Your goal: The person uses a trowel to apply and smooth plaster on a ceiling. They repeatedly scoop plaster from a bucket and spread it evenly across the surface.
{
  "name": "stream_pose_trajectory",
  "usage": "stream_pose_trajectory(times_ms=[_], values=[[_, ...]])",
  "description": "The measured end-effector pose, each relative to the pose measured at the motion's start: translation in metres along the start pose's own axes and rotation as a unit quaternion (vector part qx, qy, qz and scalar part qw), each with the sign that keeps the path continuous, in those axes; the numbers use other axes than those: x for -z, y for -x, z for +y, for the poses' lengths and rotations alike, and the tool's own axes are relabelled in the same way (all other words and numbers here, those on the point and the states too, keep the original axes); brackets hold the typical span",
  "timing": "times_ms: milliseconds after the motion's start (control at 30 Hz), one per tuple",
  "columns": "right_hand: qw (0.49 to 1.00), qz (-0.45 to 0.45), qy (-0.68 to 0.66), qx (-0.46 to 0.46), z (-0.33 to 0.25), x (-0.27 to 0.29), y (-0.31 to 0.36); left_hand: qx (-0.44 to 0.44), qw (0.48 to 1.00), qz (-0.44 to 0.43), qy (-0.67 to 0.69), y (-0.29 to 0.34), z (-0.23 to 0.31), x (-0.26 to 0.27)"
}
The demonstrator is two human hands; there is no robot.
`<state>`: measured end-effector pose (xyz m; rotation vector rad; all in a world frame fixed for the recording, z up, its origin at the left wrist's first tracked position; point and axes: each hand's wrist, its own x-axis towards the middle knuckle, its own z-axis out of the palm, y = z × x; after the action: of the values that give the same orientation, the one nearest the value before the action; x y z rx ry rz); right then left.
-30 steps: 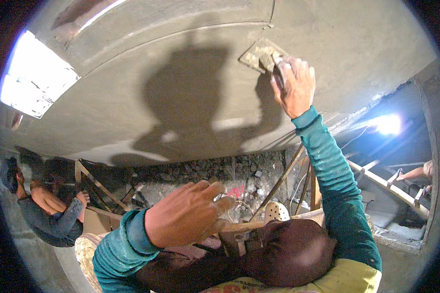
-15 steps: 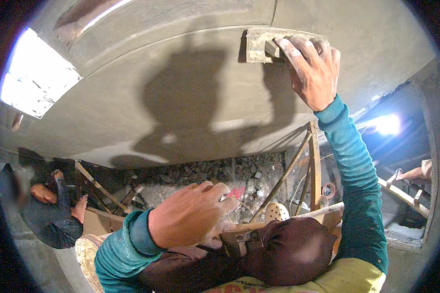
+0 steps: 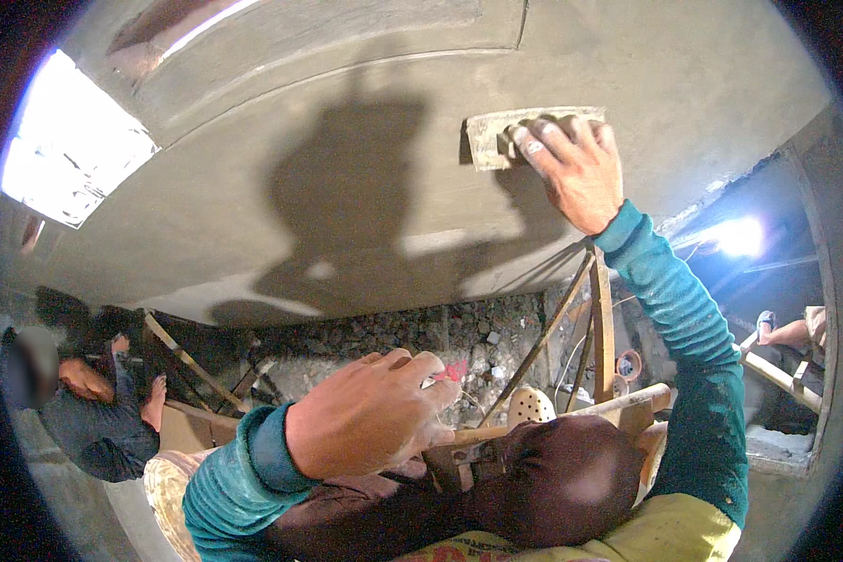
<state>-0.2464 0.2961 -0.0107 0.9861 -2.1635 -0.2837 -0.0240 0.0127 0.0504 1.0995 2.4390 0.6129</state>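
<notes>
My right hand [image 3: 579,178] is closed round the handle of a pale, plaster-smeared hand float [image 3: 484,148]. The float's flat blade lies against, or very close to, the grey plastered wall [image 3: 684,112], at its upper right. Lower down, my left hand [image 3: 370,412] is held in front of my body with its fingers curled in. A small pale bit shows at those fingertips, but I cannot make out what it is. Wet-looking plaster covers the wall, and my shadow [image 3: 347,178] falls across it.
Wooden scaffold posts [image 3: 602,328] and braces stand below the wall, above rubble [image 3: 384,328]. A person in dark clothes [image 3: 94,421] sits at the left. Another person's leg [image 3: 789,332] shows at the right near a bright lamp [image 3: 742,237]. A bright opening [image 3: 75,140] is at upper left.
My right hand has brought the float down the wall, toward me and slightly left. My left hand has stayed almost in place.
</notes>
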Motion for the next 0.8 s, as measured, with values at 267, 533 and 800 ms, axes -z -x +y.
stream_pose_trajectory(times_ms=[267,533,800], values=[[0.992,0.119,0.024,-0.020,0.021,0.024,-0.043,-0.002,1.000,0.005,-0.006,-0.001,0.001,-0.001],[0.999,-0.022,-0.027,0.038,-0.017,-0.021,-0.004,-0.005,1.000,0.024,-0.013,0.002,0.003,0.001],[0.995,0.092,0.006,-0.036,0.012,0.026,-0.035,-0.028,0.999,0.006,-0.033,0.006,0.001,-0.003]])
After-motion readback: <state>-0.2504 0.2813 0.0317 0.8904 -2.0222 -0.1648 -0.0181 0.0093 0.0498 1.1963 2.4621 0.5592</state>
